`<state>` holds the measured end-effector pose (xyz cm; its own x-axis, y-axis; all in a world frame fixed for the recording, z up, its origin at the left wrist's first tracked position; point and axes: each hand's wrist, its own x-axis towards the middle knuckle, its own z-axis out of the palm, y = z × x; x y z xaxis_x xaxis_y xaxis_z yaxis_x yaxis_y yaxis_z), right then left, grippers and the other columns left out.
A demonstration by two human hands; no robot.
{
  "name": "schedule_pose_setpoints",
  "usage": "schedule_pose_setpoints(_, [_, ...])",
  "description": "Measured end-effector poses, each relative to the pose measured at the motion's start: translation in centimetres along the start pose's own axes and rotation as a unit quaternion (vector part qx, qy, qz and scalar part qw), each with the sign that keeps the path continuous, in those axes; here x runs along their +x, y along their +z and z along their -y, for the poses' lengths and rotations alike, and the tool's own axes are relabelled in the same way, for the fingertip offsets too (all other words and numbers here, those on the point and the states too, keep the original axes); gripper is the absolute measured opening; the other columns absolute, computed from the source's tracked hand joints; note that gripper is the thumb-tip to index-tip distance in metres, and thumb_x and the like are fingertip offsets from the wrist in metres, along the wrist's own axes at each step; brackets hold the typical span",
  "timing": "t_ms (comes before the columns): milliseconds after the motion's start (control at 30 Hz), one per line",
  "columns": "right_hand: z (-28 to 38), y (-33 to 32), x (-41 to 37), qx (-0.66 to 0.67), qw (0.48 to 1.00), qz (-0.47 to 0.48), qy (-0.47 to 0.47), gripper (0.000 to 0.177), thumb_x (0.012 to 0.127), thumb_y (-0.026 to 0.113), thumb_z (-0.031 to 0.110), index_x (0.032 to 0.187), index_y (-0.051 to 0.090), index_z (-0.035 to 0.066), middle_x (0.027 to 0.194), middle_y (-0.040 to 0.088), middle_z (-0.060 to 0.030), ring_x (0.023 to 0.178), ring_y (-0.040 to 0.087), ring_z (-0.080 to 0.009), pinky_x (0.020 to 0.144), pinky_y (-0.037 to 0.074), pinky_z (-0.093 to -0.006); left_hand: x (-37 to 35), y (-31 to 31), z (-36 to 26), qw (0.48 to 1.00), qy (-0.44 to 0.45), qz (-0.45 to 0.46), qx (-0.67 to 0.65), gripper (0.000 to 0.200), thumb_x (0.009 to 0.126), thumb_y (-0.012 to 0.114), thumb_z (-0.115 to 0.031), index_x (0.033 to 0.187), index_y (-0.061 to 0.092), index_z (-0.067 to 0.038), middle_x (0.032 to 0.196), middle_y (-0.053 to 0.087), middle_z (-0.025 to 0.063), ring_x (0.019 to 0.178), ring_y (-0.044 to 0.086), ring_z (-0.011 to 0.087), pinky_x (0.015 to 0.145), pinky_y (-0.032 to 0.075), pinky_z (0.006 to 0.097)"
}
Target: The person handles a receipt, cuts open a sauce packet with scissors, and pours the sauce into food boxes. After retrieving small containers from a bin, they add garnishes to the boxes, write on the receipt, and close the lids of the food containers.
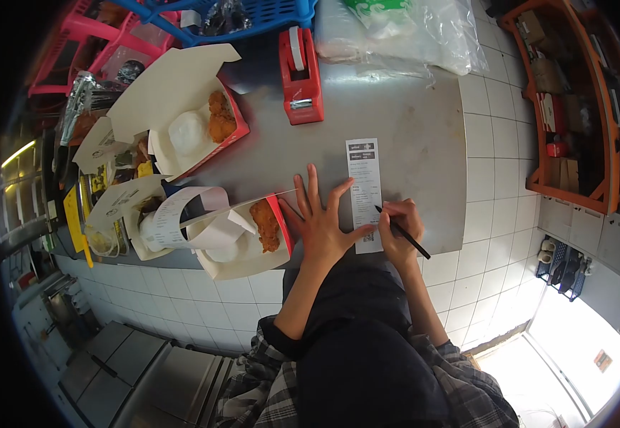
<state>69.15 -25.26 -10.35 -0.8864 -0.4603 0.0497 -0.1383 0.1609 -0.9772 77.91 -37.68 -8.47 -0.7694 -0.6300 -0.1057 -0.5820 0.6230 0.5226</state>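
A long printed receipt (365, 160) lies flat on the metal table (424, 143). My right hand (400, 235) grips a black pen (415, 243), its tip on or just over the receipt's printed lines. Fingers spread, my left hand (322, 232) rests on the table, the thumb and a fingertip at the receipt's left edge. Close to its other side is an open takeaway box (235, 268) with a piece of fried chicken (265, 225) and a white wrapped bundle. A curled paper strip (171, 217) with print hangs over that box and its neighbour.
A larger open box (160, 93) with fried chicken (220, 118) stands at the back left. Behind the receipt is a red tape dispenser (301, 78). Clear plastic bags (395, 43), a blue basket (267, 18) and pink baskets (103, 36) line the far side. Orange shelves (566, 93) stand right.
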Motion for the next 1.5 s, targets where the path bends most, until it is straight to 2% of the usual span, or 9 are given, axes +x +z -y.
schedule_pose_setpoints(467, [-0.6, 0.9, 1.7, 0.021, 0.994, -0.007, -0.106, 0.019, 0.079, 0.055, -0.011, 0.096, 0.058, -0.003, 0.086, 0.054, -0.01, 0.079, 0.058, -0.0179, 0.069, 0.049, -0.0286, 0.2, -2.5, -1.3, 0.998, -0.013, 0.002, 0.063, 0.108, 0.057, 0.078, -0.056, 0.147, 0.029, -0.022, 0.155, 0.007, 0.0213, 0.139, 0.012, 0.0478, 0.104, 0.014, 0.07])
schedule_pose_setpoints(567, [1.1, 1.3, 3.5, -0.191, 0.96, 0.065, -0.193, 0.028, 0.078, 0.049, -0.015, 0.102, 0.057, -0.004, 0.096, 0.059, -0.014, 0.09, 0.058, -0.0259, 0.078, 0.049, -0.0324, 0.0, -8.9, -0.8, 0.971, 0.049, 0.159, -0.17, 0.1, 0.069, 0.075, -0.051, 0.149, 0.024, -0.017, 0.148, 0.029, 0.0239, 0.132, 0.033, 0.0462, 0.106, 0.027, 0.0584])
schedule_pose_setpoints(633, [2.0, 1.8, 4.3, -0.269, 0.929, 0.103, -0.234, 0.038, 0.072, 0.043, -0.018, 0.105, 0.058, -0.004, 0.105, 0.061, -0.0153, 0.097, 0.055, -0.0307, 0.082, 0.047, -0.0345, -0.7, -19.3, 0.6, 0.805, 0.082, 0.338, -0.481, 0.065, 0.083, 0.068, -0.015, 0.141, 0.039, -0.009, 0.127, 0.055, 0.0229, 0.122, 0.051, 0.0335, 0.096, 0.043, 0.0413])
schedule_pose_setpoints(700, [4.3, 3.0, 4.1, -0.29, 0.919, 0.087, -0.254, 0.046, 0.068, 0.038, -0.02, 0.106, 0.059, -0.004, 0.107, 0.063, -0.0139, 0.1, 0.055, -0.0306, 0.084, 0.045, -0.0354, -0.8, -25.1, 7.3, 0.847, 0.259, 0.075, -0.457, 0.041, 0.085, 0.059, 0.0, 0.126, 0.053, -0.004, 0.112, 0.066, 0.0173, 0.114, 0.058, 0.0241, 0.096, 0.044, 0.0372])
schedule_pose_setpoints(833, [11.2, 10.7, -0.2, -0.175, 0.947, -0.015, -0.27, 0.038, 0.068, 0.042, -0.018, 0.099, 0.059, -0.002, 0.095, 0.064, -0.0127, 0.084, 0.06, -0.0303, 0.068, 0.048, -0.0359, 0.6, -35.0, 19.2, 0.932, 0.106, -0.341, -0.053, 0.019, 0.093, 0.054, -0.014, 0.103, 0.067, -0.004, 0.109, 0.067, 0.0125, 0.089, 0.066, 0.0236, 0.082, 0.049, 0.0315])
schedule_pose_setpoints(933, [15.2, 19.3, -6.1, -0.114, 0.906, 0.149, -0.38, 0.032, 0.069, 0.05, -0.013, 0.097, 0.058, 0.0, 0.089, 0.062, -0.0124, 0.077, 0.061, -0.0337, 0.066, 0.05, -0.0372, 0.1, -34.4, 28.0, 0.99, 0.026, -0.072, -0.116, 0.026, 0.095, 0.051, -0.017, 0.111, 0.064, -0.002, 0.104, 0.068, 0.0117, 0.092, 0.064, 0.0189, 0.081, 0.049, 0.0285])
schedule_pose_setpoints(1033, [14.5, 25.9, -10.6, -0.059, 0.898, 0.369, -0.232, 0.019, 0.071, 0.053, -0.008, 0.088, 0.054, -0.001, 0.092, 0.058, -0.0177, 0.089, 0.059, -0.0381, 0.073, 0.05, -0.0422, -1.4, -32.2, 29.3, 0.982, 0.017, 0.026, -0.185, 0.025, 0.093, 0.055, -0.021, 0.106, 0.068, -0.005, 0.086, 0.068, 0.0099, 0.083, 0.062, 0.0238, 0.074, 0.049, 0.0325])
schedule_pose_setpoints(1333, [7.5, 26.3, -9.2, -0.316, 0.923, 0.033, -0.217, 0.023, 0.069, 0.045, -0.014, 0.09, 0.053, -0.006, 0.117, 0.05, -0.0267, 0.112, 0.049, -0.0432, 0.093, 0.045, -0.0447, -4.5, -25.9, 31.2, 0.991, 0.132, -0.006, 0.005, 0.057, 0.087, 0.058, -0.045, 0.139, 0.043, -0.027, 0.15, 0.028, 0.015, 0.137, 0.022, 0.0455, 0.103, 0.012, 0.0709])
schedule_pose_setpoints(1500, [13.1, 30.0, -9.6, -0.173, 0.978, -0.073, -0.086, 0.031, 0.078, 0.043, -0.01, 0.107, 0.053, -0.005, 0.12, 0.051, -0.0252, 0.116, 0.049, -0.0431, 0.097, 0.043, -0.0455, -6.2, -22.7, 34.1, 0.969, 0.213, -0.057, 0.107, 0.063, 0.087, 0.055, -0.052, 0.144, 0.037, -0.03, 0.155, 0.017, 0.011, 0.141, 0.011, 0.0439, 0.105, 0.009, 0.0693])
